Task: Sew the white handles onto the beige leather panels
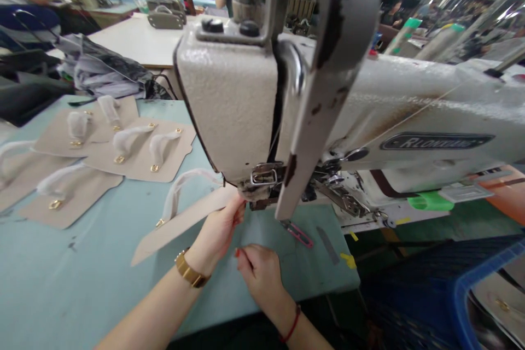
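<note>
Blue plastic crate with a raised rim (pixel 457 298), nearest on my feed at lower right, beige pieces inside; it sits beside the pale blue-green tabletop (pixel 94 268), I judge for short reach.

Right hand (pixel 260 273): in front of the machine, loosely clenched, thumb against the curled fingers, red cord bracelet (pixel 292 321) at the wrist. Nothing shows in it, though the inside of the fist is hidden from me.

Left hand (pixel 221 227): forearm slants in from lower left, gold metal watch (pixel 191 269) at the wrist, fingers stretched forward. It pinches a long, flat beige strip (pixel 176 234) by its far end, right at the base of the sewing head. Gripping so close probably steadies that end; the other end lies free toward the left. A white-wrapped arched handle (pixel 174 191) rises just behind it; how the two join, I cannot tell.

Small pink thread snips (pixel 300 234) lie beyond the right hand, likely parked for quick pickup.

Over them stands the off-white metal sewing machine (pixel 225 98), worn paint on its bar.

Farther left, beige panels (pixel 137 168) overlap, wrapped handles upward, presumably to spare the gold fittings. Beyond, a grey boxy bag (pixel 166 18) stands on a white tabletop (pixel 131 38); blurred people past that.
</note>
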The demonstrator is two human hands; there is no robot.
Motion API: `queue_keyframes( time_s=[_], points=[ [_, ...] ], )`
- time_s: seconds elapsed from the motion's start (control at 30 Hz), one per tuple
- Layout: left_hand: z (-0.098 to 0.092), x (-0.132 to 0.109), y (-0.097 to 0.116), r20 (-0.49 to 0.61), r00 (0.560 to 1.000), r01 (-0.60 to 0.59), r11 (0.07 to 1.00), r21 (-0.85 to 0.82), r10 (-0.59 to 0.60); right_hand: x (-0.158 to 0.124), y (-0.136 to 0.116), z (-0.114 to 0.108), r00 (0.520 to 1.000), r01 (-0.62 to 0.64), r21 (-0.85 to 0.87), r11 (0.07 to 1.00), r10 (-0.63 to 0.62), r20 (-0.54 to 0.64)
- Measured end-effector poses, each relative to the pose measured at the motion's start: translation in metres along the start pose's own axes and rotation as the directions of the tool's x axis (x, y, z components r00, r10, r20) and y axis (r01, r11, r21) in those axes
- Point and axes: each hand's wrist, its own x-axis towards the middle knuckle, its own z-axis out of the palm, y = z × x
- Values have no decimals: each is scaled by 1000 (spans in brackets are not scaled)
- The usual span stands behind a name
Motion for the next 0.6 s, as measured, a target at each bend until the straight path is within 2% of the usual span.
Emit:
queue_keyframes(
  time_s=[0.07,0.17,0.3,0.4,0.5,0.53,0.6],
  points=[
    [9,-6,-4,-111,993,-29,999,13,30,0,0,0,1000,-20,93,996,21,-12],
    [22,-11,-10,-287,957,-35,999,38,45,4,-4,-5,992,-83,235,968,102,-68],
    [32,-22,-18,-345,938,-39,999,-16,32,13,-19,-26,951,-128,478,869,244,-190],
    [25,-48,-13,-254,967,15,999,-28,-22,23,-34,-43,935,-125,595,794,295,-196],
    [4,-71,20,-45,996,80,989,124,-75,36,-48,-48,947,-137,648,750,291,-137],
    [-3,-72,38,-2,999,32,977,209,-32,41,-52,-46,952,-145,647,749,284,-115],
    [-14,-56,77,76,985,-170,895,413,152,53,-59,-39,957,-161,608,777,274,-96]
  ],
)
